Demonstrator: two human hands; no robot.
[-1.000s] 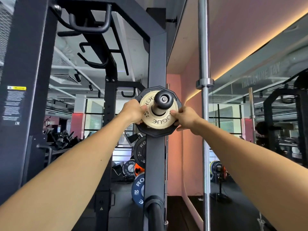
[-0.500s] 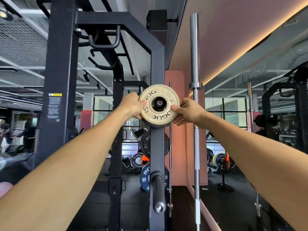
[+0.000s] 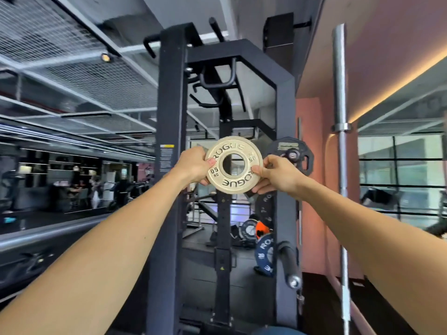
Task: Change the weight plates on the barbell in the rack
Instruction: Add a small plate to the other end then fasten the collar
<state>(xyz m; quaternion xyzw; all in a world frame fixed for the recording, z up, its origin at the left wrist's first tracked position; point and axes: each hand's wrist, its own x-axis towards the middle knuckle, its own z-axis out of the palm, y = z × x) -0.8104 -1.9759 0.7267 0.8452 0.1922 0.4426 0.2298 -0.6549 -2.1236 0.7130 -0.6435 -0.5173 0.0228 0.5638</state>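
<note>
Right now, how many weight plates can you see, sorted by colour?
Tan: 1, the Rogue 0.5 kg plate held between the left hand and right hand
Black: 3, the twelve-sided plate, the round plate and the far plate
Blue: 1, the 20 plate
Orange: 1, the orange plate
Total: 6

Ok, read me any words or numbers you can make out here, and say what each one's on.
"ROGUE", twice, top and upside down at the bottom: small tan plate held in both hands.
"05 KG": same plate, lower left.
Small figures at its upper right: too blurred.
"RO..." and "20": blue plate, partly hidden.
Yellow-headed sticker on the rack upright: too small.
Label on the black plate: blurred.
</note>
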